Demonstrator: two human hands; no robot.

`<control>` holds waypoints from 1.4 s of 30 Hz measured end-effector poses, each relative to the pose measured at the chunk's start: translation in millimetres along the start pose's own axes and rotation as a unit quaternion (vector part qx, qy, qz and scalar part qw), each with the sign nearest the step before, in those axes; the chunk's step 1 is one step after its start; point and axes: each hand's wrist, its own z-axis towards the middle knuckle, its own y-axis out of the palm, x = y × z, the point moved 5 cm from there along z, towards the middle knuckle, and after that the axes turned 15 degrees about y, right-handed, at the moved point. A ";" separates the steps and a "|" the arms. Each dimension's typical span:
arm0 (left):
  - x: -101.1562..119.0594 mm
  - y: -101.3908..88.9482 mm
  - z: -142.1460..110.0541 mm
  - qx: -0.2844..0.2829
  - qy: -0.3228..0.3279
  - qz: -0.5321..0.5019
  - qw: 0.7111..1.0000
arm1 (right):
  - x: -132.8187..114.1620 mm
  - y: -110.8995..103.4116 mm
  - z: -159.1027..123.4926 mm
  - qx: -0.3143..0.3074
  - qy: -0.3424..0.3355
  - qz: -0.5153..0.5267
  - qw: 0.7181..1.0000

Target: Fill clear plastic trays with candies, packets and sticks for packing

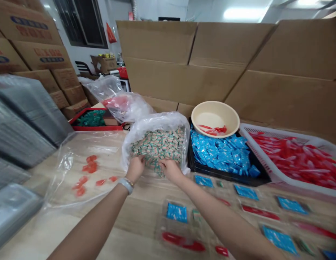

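Observation:
Both hands reach into a white plastic bag [127, 144] full of small beige-and-green packets [159, 142]. At the bag's front left, my left hand [136, 168] has its fingers curled down among the packets; a pale band circles that wrist. My right hand [171, 169] is at the front right of the pile, thumb and fingers drawn together at the packets. Whatever either hand pinches is too small and blurred to make out. Below the right forearm lies a clear tray [164, 220] with a blue sachet [177, 212] and a red-handled item [182, 241].
Right of the bag, a black crate [227, 174] holds blue sachets, with a cream basin [215, 113] resting on it. A white basket [265, 162] contains red items. Red pieces [90, 167] lie on clear plastic at left. Cardboard [184, 76] stands behind.

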 end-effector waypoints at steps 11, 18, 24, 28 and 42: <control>3.4 16.9 8.2 -0.016 0.061 0.032 0.998 | -6.7 22.5 36.5 0.032 -0.037 -0.107 0.993; 10.1 8.3 10.2 -0.023 0.073 0.021 0.997 | -8.9 13.8 32.3 0.032 -0.043 -0.055 0.997; 23.3 -1.8 -22.6 -0.106 0.130 -0.047 0.985 | -13.2 23.1 2.7 -0.039 -0.092 0.036 0.994; 18.5 2.3 -36.1 -0.101 0.111 -0.105 0.983 | -7.5 38.1 -4.1 -0.035 -0.068 0.012 0.997; 15.6 8.6 -36.8 -0.078 0.133 -0.129 0.980 | -17.5 44.9 1.8 -0.006 -0.105 0.041 0.994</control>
